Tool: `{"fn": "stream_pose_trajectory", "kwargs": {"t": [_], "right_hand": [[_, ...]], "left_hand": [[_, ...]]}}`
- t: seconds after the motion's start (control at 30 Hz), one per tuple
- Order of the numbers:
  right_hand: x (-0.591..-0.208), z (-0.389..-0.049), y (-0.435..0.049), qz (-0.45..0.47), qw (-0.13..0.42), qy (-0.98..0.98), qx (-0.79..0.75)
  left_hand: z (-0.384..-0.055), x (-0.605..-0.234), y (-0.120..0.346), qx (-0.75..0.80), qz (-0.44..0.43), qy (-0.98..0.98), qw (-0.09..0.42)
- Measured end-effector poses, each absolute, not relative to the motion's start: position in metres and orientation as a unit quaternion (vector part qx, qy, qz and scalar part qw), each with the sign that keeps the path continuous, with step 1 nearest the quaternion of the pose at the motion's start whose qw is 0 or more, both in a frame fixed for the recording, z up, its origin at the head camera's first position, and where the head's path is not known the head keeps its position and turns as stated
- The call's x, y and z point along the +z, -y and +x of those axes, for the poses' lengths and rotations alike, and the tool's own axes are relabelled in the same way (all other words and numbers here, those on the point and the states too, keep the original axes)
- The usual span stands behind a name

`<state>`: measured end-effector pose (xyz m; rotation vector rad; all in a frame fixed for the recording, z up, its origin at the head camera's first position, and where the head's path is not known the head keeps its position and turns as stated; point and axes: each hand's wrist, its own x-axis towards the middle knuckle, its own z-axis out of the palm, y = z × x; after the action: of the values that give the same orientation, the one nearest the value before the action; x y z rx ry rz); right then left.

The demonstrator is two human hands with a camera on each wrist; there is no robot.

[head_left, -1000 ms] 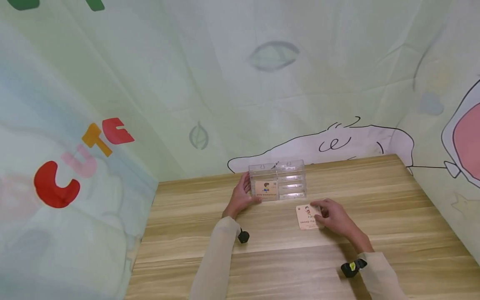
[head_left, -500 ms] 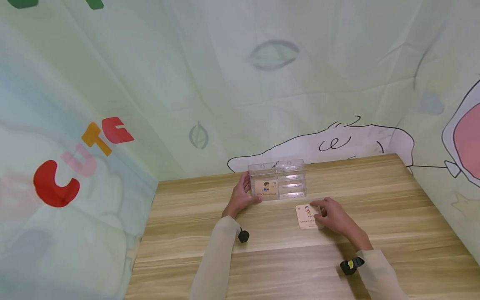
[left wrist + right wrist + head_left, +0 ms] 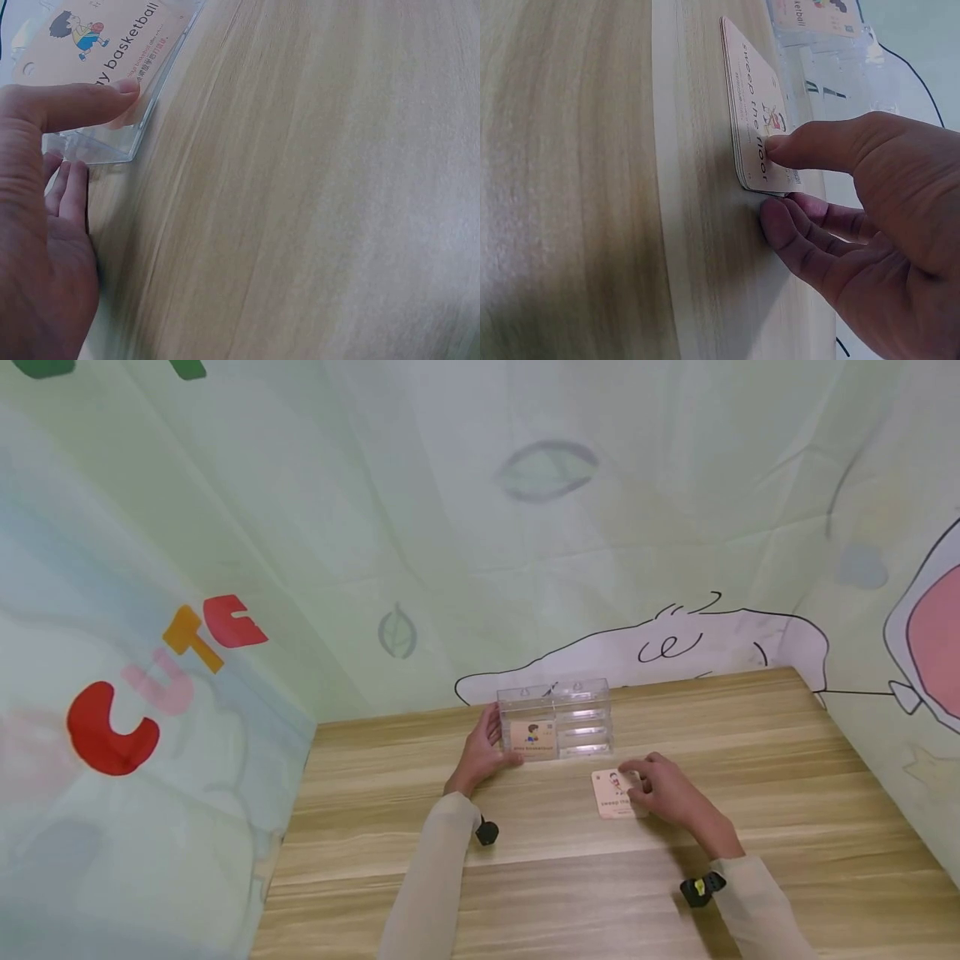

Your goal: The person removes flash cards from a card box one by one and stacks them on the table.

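Note:
In the head view, a clear plastic box (image 3: 582, 697) with several compartments stands near the table's back edge. A "play basketball" flash card (image 3: 531, 737) sits in its left half; the right half shows bare shelves. My left hand (image 3: 480, 758) grips the box's left side. In the left wrist view the thumb (image 3: 90, 106) lies across the front and the other fingers reach round the side. Right of the box, a small stack of flash cards (image 3: 609, 797) lies on the table, "sweep the floor" on top. My right hand (image 3: 877, 202) pinches its edge, thumb on top and fingertips at the side.
The wooden table (image 3: 555, 893) extends in front of both hands and to either side. A printed cloth backdrop (image 3: 420, 527) rises close behind the box. Black wrist cameras (image 3: 487, 832) sit on both forearms.

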<state>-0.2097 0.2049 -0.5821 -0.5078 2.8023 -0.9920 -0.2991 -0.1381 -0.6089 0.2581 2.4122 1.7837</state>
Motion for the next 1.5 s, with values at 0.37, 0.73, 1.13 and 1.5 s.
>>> {"fn": "stream_pose_trajectory", "kwargs": {"t": [0.37,0.73,1.13,1.5], "right_hand": [[-0.582,-0.21,-0.206,-0.179,0.062,-0.929,-0.319],[-0.578,-0.215,-0.207,-0.174,0.071,-0.931,-0.312],[-0.561,-0.227,-0.194,-0.177,0.049,-0.927,-0.326],[-0.548,-0.241,-0.174,-0.227,0.018,-0.916,-0.33]], "left_hand": [[-0.298,-0.608,0.138,0.587,0.082,-0.803,0.067],[-0.298,-0.607,0.138,0.592,0.086,-0.799,0.064],[-0.297,-0.606,0.137,0.604,0.083,-0.79,0.068],[-0.281,-0.573,0.133,0.613,0.076,-0.783,0.073]]}}
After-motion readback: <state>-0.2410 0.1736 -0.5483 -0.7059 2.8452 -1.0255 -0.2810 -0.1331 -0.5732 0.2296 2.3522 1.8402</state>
